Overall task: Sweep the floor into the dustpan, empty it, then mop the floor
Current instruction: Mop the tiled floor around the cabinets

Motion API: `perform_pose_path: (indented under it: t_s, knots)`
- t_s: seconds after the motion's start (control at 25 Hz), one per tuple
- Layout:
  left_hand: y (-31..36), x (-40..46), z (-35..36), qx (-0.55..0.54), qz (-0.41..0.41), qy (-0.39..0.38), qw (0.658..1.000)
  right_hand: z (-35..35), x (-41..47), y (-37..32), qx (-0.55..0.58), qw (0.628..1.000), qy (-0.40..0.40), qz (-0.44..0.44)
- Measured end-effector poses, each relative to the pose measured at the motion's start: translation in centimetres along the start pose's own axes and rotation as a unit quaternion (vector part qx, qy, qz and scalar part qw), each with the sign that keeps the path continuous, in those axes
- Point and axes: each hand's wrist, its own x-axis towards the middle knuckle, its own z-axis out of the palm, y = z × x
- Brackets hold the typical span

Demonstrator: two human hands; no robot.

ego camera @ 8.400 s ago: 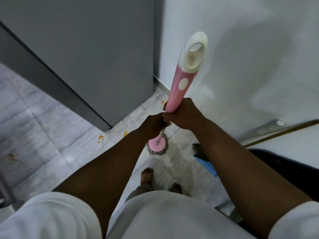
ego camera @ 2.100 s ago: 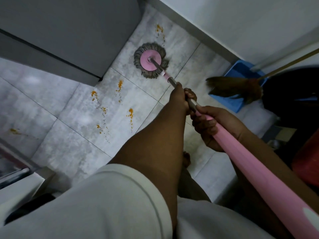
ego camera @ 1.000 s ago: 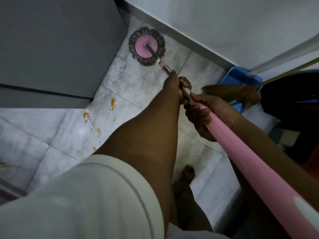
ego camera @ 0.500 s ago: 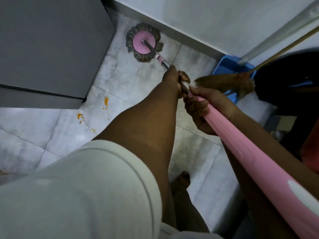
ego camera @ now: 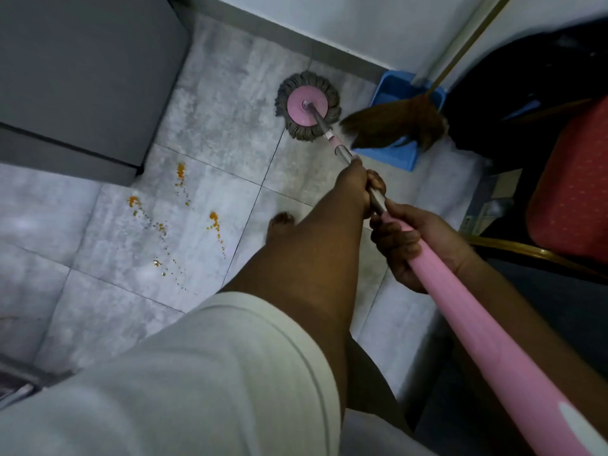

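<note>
Now we mop | both hands, left hand [ego camera: 357, 187] and right hand [ego camera: 416, 240], clamp mop handle [ego camera: 467, 311] | mop head [ego camera: 308, 110] upper centre, orange stains [ego camera: 179, 205] lower left of it, left hand nearer.

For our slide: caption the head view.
Both hands grip the mop by the broom and dustpan; orange spills remain.

Legible text: none.
Mop [ego camera: 309, 108]: pink disc and pink handle sleeve, no lettering or brand mark readable.
Dustpan [ego camera: 391, 90]: plain blue, no label visible.
Red seat [ego camera: 575, 189]: a pattern of small pale dots, no characters.
Box [ego camera: 490, 205] on the floor beside the red seat: faint marks along its lower edge, too small and blurred to read.
Grey cabinet [ego camera: 82, 60]: plain faces, no sign or number.
</note>
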Motion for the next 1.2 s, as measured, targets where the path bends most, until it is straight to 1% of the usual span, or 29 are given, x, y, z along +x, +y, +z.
perform_pose_path:
  t_s: [0.12, 0.24, 0.36, 0.48, 0.64, 0.76, 0.84, 0.96, 1.08, 1.2]
  knots:
    - [-0.7, -1.2, -2.5, -0.016, -0.006, 0.014, 1.000, -0.1, 0.1, 2.2, -0.018, 1.000, 0.004, 0.017]
    - [1.3, -2.0, -4.3, -0.037, 0.008, 0.017, 0.999, 1.9, 1.7, 2.9, -0.045, 0.998, 0.011, 0.036]
    - [6.1, -2.1, -6.0, -0.061, 0.028, 0.010, 0.998, 5.4, 5.1, 2.3, -0.076, 0.996, 0.006, 0.051]
    - [12.3, -1.3, -8.0, -0.092, 0.052, 0.004, 0.994, 9.7, 9.8, 1.1, -0.113, 0.991, -0.006, 0.073]
    - [20.4, 0.2, -10.1, -0.109, 0.077, 0.012, 0.991, 14.7, 15.9, -0.7, -0.178, 0.982, -0.019, 0.054]
    - [23.5, 1.4, -11.3, -0.105, 0.091, 0.006, 0.990, 16.3, 18.9, -1.3, -0.198, 0.980, -0.009, 0.037]
    - [23.5, 1.6, -11.8, -0.113, 0.095, 0.001, 0.989, 16.0, 19.3, -1.0, -0.191, 0.981, -0.007, 0.035]
    - [20.9, 1.2, -11.9, -0.108, 0.102, 0.007, 0.989, 14.2, 17.8, 0.2, -0.179, 0.983, -0.014, 0.042]
    - [15.4, 0.1, -12.0, -0.100, 0.097, 0.009, 0.990, 10.6, 14.2, 2.7, -0.174, 0.984, -0.014, 0.043]
    - [7.9, -2.2, -13.0, -0.104, 0.077, 0.007, 0.992, 6.3, 9.4, 6.6, -0.164, 0.985, -0.004, 0.053]
